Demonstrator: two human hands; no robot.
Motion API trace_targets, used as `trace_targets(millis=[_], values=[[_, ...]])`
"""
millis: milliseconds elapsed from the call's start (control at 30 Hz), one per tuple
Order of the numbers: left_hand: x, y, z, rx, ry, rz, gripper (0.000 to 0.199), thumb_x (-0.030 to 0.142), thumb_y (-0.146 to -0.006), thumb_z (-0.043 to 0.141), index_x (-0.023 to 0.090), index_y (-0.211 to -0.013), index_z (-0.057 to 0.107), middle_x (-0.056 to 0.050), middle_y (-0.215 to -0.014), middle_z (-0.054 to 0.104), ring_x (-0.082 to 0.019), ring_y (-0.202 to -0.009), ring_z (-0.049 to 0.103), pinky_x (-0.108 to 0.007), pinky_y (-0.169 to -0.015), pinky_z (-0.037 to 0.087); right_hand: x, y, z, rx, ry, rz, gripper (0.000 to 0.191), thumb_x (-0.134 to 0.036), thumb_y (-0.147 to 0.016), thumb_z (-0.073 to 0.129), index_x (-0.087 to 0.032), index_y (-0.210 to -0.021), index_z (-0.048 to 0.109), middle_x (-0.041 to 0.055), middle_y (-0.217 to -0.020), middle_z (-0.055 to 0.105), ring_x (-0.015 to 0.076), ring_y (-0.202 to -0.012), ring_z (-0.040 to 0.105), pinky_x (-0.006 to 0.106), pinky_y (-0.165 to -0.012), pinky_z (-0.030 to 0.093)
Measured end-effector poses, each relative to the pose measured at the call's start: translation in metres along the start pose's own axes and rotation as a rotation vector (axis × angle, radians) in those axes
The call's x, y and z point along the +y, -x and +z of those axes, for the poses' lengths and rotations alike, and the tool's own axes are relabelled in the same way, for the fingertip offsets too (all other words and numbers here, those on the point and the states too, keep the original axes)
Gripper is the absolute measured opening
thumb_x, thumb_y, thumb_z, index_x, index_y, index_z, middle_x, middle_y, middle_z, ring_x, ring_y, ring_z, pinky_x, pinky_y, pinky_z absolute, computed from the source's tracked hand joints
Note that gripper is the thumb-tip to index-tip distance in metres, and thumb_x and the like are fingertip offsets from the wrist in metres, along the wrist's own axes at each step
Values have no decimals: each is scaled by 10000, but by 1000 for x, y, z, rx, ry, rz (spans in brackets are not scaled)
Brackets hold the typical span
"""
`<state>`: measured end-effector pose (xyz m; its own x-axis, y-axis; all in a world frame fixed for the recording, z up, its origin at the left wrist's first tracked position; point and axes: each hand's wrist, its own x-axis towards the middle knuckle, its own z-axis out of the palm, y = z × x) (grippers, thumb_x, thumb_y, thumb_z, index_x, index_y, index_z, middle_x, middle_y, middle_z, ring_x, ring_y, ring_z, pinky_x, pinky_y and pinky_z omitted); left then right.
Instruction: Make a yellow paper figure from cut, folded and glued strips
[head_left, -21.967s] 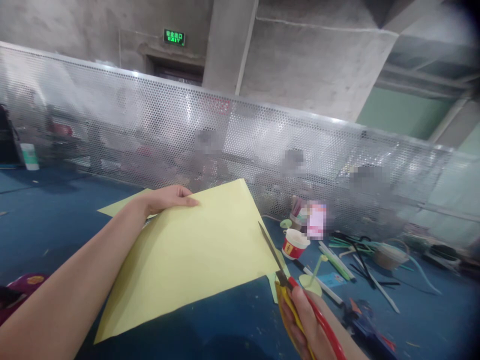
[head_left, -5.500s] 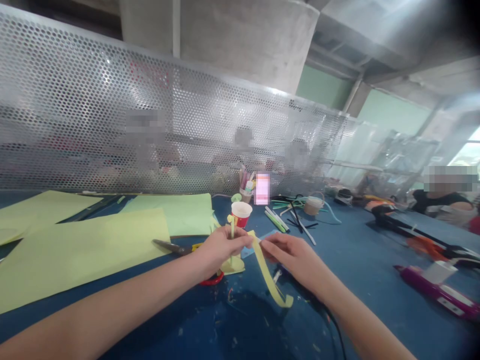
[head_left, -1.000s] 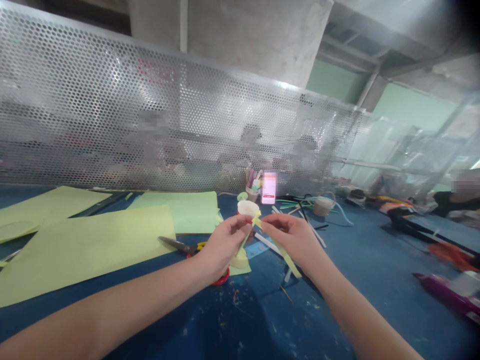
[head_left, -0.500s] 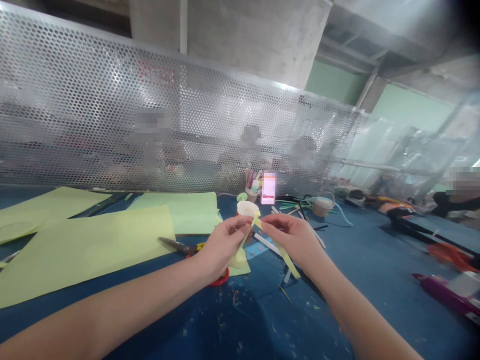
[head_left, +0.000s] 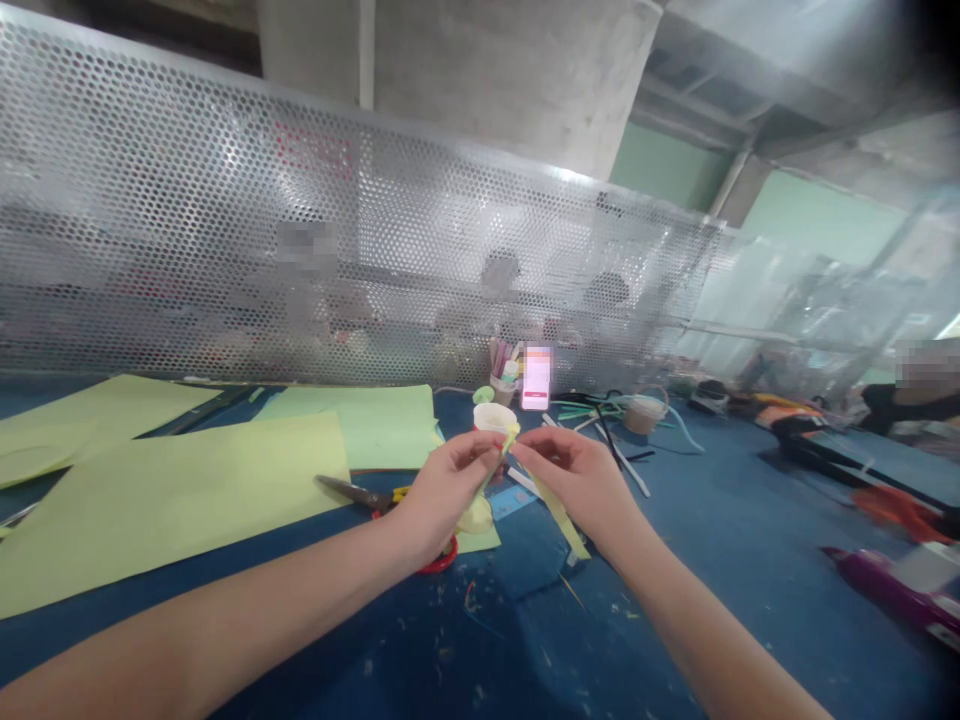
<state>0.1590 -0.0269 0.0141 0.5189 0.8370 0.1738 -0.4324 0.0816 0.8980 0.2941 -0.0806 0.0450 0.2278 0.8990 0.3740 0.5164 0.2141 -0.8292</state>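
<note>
Right hand point(head_left: 577, 475) just nudged closer to the left hand point(head_left: 454, 480), so the grip's probably tighter: 2 fingertip pinches on the yellow paper strip point(head_left: 567, 527) (tail dangling), near the cup point(head_left: 493, 416).

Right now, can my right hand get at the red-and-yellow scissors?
Probably not easily: your right hand holds the yellow paper strip, and your left hand covers part of the scissors from this view.

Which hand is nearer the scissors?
Left. The left hand partly covers the scissors in this view; the right hand is farther off, to the right of both.
</note>
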Motion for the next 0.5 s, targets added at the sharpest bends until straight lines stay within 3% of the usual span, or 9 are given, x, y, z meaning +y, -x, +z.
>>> trace_targets(millis=[200, 500], values=[[3, 2, 1, -3, -8, 10, 163, 224, -709, 680, 148, -849, 648, -18, -769, 618, -110, -694, 555, -277, -747, 430, -2, 2, 0, 13, -6, -14, 181, -350, -725, 616, -172, -744, 645, 12, -648, 631, 137, -577, 558, 256, -556, 442], [11, -4, -1, 10, 151, -6, 176, 171, -648, 725, 119, -798, 648, -25, -770, 636, -124, -758, 595, -347, -895, 415, 4, 4, -3, -44, -10, -67, 194, -336, -765, 594, -180, -870, 640, 43, -788, 687, 167, -707, 629, 277, -658, 500]])
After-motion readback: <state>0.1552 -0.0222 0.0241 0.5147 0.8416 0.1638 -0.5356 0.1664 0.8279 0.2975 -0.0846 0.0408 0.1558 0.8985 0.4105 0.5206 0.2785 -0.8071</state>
